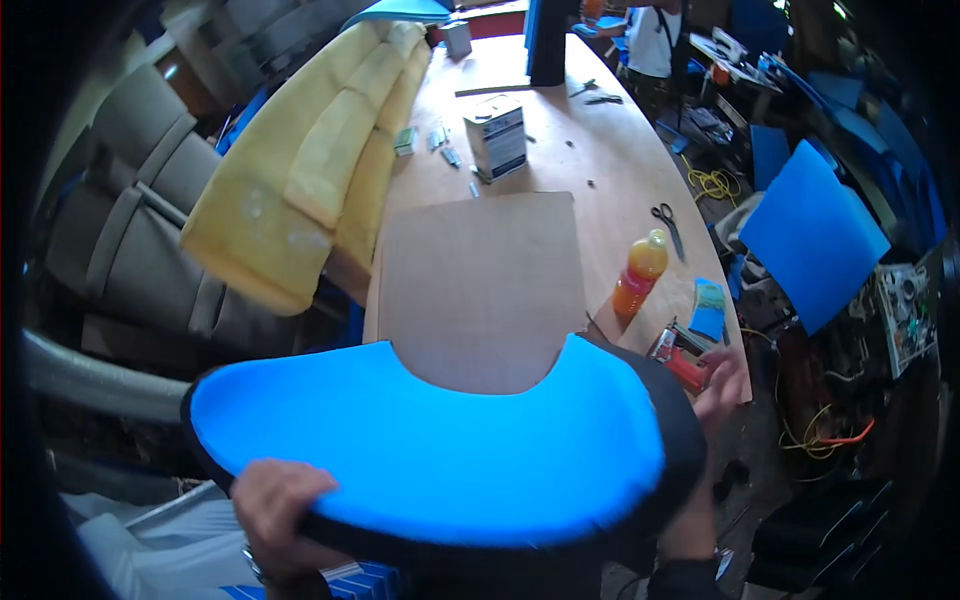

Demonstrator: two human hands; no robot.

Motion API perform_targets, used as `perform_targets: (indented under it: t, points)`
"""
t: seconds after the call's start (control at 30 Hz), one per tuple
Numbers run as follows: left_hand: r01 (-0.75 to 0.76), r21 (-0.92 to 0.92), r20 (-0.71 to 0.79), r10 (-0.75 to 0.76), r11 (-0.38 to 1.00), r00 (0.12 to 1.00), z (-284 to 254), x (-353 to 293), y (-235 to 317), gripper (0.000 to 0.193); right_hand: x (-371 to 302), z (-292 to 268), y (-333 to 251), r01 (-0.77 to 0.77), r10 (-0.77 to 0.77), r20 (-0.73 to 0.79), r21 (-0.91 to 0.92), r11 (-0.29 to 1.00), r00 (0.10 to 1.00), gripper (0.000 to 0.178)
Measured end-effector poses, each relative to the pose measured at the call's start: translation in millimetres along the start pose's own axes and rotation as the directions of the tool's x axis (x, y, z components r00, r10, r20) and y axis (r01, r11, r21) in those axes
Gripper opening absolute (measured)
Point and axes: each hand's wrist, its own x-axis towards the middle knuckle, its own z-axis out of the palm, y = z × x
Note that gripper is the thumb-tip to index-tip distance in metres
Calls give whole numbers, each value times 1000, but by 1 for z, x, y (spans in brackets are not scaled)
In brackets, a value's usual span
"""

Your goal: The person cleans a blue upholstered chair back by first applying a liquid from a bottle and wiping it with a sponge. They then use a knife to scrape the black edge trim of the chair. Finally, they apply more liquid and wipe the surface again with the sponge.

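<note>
A curved blue foam piece (430, 450) with a deep rounded notch in its far edge lies over a black backing (685, 430) in front of me. My left hand (278, 500) grips its near left edge, thumb on top of the blue foam. Past the right edge, my right hand (722, 388) has its fingers stretched out and apart, close beside a red staple gun (688, 372) lying on the table; part of that hand is blurred. Under the notch, a flat brown board (480, 270) rests on the table.
An orange drink bottle (640, 275), scissors (668, 228) and a rectangular metal can (496, 140) stand or lie on the table (560, 130). Long yellow foam cushions (290, 180) line its left side. Blue sheets (815, 235) and yellow cord are at right; another person (652, 45) stands far back.
</note>
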Motion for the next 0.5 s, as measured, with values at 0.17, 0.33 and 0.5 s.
perform_targets:
  t: [0.17, 0.33, 0.5]
  points:
    - [-116, -103, 26, 119, 988, 993, -15, -99, 14, 39, -166, 34, -61, -218, 213, 588, -65, 974, 780, 41]
    - [-247, -180, 72, 263, 952, 962, -23, -173, 24, 21, -270, 39, -52, -460, 422, 699, -148, 875, 577, 44]
    - [-324, -195, 38, 337, 926, 941, -17, -229, 23, 20, -317, 35, 6, -747, 635, 540, -18, 664, 552, 46]
